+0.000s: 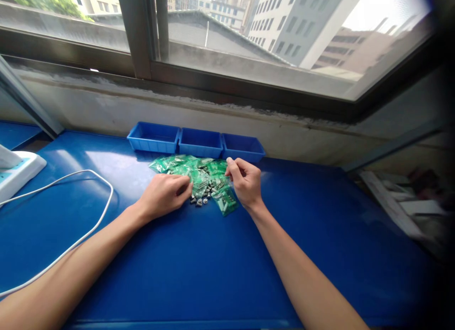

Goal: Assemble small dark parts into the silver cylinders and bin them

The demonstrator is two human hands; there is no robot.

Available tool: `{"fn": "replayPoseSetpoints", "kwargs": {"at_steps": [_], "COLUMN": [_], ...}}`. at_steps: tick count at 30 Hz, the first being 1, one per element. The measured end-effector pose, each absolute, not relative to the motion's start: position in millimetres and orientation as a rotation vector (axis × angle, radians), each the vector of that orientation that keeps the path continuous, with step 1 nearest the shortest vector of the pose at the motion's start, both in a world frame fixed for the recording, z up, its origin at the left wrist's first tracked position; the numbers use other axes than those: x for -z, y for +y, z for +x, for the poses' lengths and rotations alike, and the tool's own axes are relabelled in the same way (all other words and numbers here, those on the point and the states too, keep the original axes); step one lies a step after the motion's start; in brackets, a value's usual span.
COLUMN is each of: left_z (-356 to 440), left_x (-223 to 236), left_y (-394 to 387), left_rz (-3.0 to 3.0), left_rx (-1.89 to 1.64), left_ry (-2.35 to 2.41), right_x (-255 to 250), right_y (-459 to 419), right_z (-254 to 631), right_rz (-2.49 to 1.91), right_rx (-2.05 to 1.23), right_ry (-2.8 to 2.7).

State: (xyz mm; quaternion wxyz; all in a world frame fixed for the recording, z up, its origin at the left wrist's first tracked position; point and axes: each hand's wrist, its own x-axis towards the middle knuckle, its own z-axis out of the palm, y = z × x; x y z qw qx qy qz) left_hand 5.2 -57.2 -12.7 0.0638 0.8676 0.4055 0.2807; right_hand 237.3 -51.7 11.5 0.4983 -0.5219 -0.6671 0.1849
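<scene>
A pile of green-tinted clear plastic bags lies on the blue tabletop, with small metal screws or similar parts loose among them. My left hand is closed at the pile's left edge, fingers curled toward the bags; what it pinches, if anything, is hidden. On the right side my right hand is closed too, thumb against the index finger, and whatever may be between them is too small to make out. Just below and left of it rests a single green bag with metal parts inside.
Three blue plastic bins stand in a row behind the pile, against the wall below the window. A white cable loops across the left of the table from a white device. Blurred items lie beyond the right edge.
</scene>
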Motion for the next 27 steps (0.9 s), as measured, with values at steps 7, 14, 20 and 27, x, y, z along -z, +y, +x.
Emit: {"fn": "replayPoseSetpoints", "kwargs": {"at_steps": [7,14,20,27], "left_z": [5.7,34.5,60.8,46.2], "left_x": [13.1,-2.3,-4.4,5.2], "left_y": [-57.8,-56.7,-49.1,-47.7], "left_rz": [2.738,2.939,2.867,2.811], "left_rx": [-0.951,-1.061,-1.098,-1.245], "left_ry": [1.198,1.037,1.111,1.135], "right_x": [-33.0,-15.6,-15.7,-24.7], "right_y": [-59.2,-60.8,-52.1,-50.8], "right_z": [283.7,278.4,285.4,304.6], "right_rz": [-1.474,-1.486,-1.344,-1.125], "right_rx": [-0.524,-0.458,-1.003,-1.583], "right_ry": [-2.198,-2.327,-2.188,-1.871]}}
